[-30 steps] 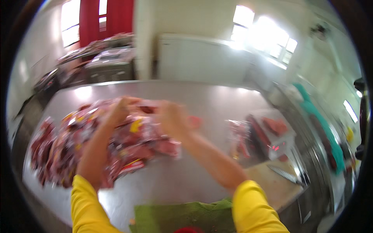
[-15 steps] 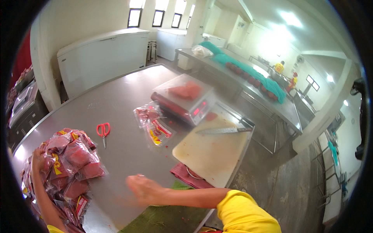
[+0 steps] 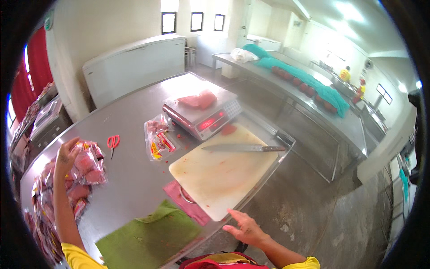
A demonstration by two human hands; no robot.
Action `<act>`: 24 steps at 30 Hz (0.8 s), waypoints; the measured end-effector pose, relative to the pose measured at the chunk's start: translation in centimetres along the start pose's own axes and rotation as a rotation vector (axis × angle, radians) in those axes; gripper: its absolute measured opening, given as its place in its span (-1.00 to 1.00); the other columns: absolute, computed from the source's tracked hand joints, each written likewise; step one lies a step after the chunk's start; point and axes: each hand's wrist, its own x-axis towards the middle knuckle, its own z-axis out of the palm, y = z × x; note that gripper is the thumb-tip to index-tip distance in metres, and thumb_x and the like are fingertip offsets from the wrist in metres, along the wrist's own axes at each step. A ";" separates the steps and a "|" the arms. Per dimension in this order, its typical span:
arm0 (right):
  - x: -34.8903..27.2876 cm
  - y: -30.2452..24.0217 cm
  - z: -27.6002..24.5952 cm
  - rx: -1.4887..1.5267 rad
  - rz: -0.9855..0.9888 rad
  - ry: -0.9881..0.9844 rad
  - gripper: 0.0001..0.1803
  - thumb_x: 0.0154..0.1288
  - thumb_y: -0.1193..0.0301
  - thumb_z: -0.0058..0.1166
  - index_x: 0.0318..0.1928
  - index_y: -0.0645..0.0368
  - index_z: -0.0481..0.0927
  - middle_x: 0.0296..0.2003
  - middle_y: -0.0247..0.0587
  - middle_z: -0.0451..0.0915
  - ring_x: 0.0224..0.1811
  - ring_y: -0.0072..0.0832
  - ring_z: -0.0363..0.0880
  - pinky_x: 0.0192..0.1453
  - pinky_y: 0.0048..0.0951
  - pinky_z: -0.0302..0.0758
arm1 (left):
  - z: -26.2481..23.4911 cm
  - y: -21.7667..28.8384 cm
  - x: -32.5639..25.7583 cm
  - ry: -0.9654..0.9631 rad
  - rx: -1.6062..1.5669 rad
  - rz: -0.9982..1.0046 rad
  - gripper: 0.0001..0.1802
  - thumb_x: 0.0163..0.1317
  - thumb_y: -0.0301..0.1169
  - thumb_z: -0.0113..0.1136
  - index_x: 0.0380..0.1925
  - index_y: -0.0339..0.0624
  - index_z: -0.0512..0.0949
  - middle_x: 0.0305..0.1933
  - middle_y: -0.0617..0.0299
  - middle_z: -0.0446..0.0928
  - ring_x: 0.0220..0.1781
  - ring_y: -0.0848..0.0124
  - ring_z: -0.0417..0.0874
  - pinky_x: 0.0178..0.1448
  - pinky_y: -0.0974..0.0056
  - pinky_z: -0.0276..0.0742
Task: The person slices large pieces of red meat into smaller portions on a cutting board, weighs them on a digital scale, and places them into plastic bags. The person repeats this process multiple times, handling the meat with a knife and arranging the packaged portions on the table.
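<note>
My left hand is raised at the upper edge of a heap of clear plastic bags of pink-red meat, fingers apart and nothing in them. Near the front corner of the white cutting board is my right hand, its fingers spread and holding nothing. A long knife lies across the board, with a small piece of meat behind it. Slices of meat rest on the digital scale. Another bag of meat lies left of the scale.
Red-handled scissors lie right of the heap. A green cloth and a pink cloth are at the table's front edge. A second metal table stands behind, with a teal net over round brown items. Two people work far back.
My right hand has moved rightward from over the table to the board's front corner. My left hand has lifted from among the bags. The view has shifted somewhat.
</note>
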 end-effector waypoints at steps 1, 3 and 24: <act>0.0 1.5 -2.4 -0.010 -0.004 0.050 -0.34 0.22 0.20 0.16 0.21 0.36 0.32 0.14 0.19 0.42 0.23 -0.02 0.35 0.29 -0.21 0.29 | 2.0 3.9 -0.3 -0.027 0.013 -0.015 -0.56 0.21 -0.44 0.07 0.10 -0.35 0.45 0.07 -0.08 0.52 0.07 0.26 0.56 0.19 0.26 0.44; 1.6 4.9 -7.0 0.004 -0.018 0.054 -0.37 0.21 0.23 0.16 0.20 0.35 0.35 0.09 0.19 0.46 0.17 -0.01 0.40 0.26 -0.20 0.32 | 4.3 10.1 -1.7 -0.052 -0.028 -0.108 -0.56 0.20 -0.42 0.08 0.10 -0.34 0.45 0.06 -0.07 0.52 0.08 0.30 0.56 0.20 0.26 0.44; 41.1 14.2 -10.7 0.754 0.470 -0.025 -0.83 0.11 0.49 0.12 -0.28 0.30 0.50 -0.53 -0.16 0.56 -0.70 -0.44 0.47 -0.71 -0.38 0.40 | 38.1 35.3 -21.8 0.217 -0.117 -0.220 -0.67 0.11 -0.59 0.16 -0.07 -0.27 0.52 0.12 -0.18 0.47 0.25 -0.08 0.42 0.30 0.05 0.33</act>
